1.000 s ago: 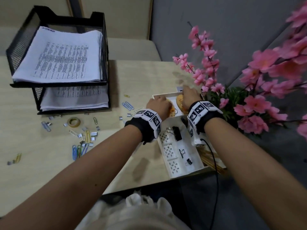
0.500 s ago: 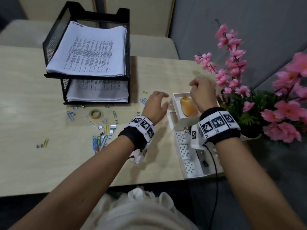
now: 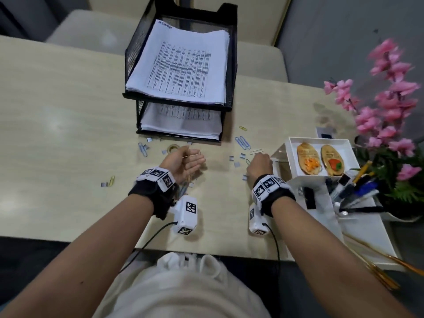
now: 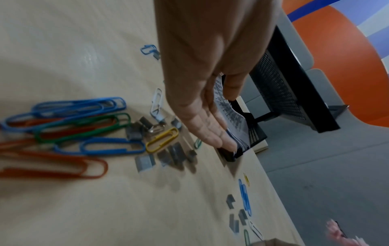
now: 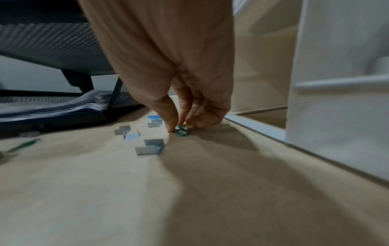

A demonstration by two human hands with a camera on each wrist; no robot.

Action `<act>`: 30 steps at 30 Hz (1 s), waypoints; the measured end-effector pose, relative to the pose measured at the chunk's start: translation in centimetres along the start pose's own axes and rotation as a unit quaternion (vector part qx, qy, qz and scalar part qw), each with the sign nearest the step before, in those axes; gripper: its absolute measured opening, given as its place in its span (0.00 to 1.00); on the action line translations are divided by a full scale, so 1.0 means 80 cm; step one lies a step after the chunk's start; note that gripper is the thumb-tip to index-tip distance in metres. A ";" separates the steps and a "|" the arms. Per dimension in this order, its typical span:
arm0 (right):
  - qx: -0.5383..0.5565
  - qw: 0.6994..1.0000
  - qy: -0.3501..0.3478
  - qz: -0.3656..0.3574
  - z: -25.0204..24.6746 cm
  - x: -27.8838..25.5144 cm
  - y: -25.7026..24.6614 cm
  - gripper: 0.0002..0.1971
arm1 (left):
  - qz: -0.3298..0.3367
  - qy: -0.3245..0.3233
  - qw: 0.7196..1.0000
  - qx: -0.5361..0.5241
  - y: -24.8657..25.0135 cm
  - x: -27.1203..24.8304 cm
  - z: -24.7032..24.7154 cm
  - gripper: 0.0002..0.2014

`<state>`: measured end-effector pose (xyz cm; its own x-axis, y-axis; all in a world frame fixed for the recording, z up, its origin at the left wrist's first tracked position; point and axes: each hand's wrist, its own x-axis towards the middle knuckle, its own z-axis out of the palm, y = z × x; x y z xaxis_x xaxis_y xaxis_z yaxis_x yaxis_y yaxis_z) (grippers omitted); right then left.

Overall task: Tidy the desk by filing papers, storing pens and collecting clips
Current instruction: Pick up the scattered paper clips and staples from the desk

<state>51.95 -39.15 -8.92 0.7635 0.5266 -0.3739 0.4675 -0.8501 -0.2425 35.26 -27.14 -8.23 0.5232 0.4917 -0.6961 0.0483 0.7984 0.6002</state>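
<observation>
Coloured paper clips [image 4: 84,129] and grey staple blocks [image 4: 168,156] lie scattered on the beige desk [image 3: 57,134]. My left hand [image 3: 195,160] hovers over this pile with straight fingers [image 4: 210,133], holding nothing that I can make out. My right hand [image 3: 259,157] reaches down beside the white organizer [image 3: 319,180]. Its thumb and fingertips [image 5: 172,123] pinch a green paper clip [image 5: 181,131] that lies on the desk. Printed papers [image 3: 181,65] fill both tiers of the black mesh tray [image 3: 231,72]. Pens [image 3: 358,189] stand in the organizer.
The organizer's open drawer [image 3: 298,143] holds two oval wooden tags. A pink flower plant [image 3: 385,115] stands at the right edge. A tape ring [image 3: 173,148], blue clips [image 3: 243,142] and staple blocks [image 5: 150,146] lie in front of the tray.
Both hands left the white organizer and moved left onto the desk. The left hand opened over the clip pile. The right hand dropped down and pinched a green clip.
</observation>
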 end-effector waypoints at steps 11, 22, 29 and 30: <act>-0.059 0.997 0.009 -0.042 -0.033 0.037 -0.010 0.10 | -0.041 -0.005 0.999 -0.032 0.008 0.019 0.002 0.17; 0.063 0.998 -0.003 -0.025 -0.025 0.009 -0.022 0.07 | -0.081 -0.024 0.996 -0.026 -0.023 0.035 0.046 0.19; 0.291 0.950 -0.063 -0.092 -0.040 -0.004 -0.061 0.06 | -0.117 -0.021 0.989 -0.083 -0.027 0.041 0.048 0.28; 0.278 0.956 -0.031 -0.084 -0.043 0.008 -0.060 0.06 | -0.128 -0.014 0.988 -0.089 -0.025 0.041 0.045 0.26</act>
<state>51.75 -34.77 -4.89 0.6628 0.6691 -0.3360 0.2584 -0.6256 -0.7361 39.95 -28.36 -10.28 0.5366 0.2584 -0.8033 0.0330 0.9448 0.3259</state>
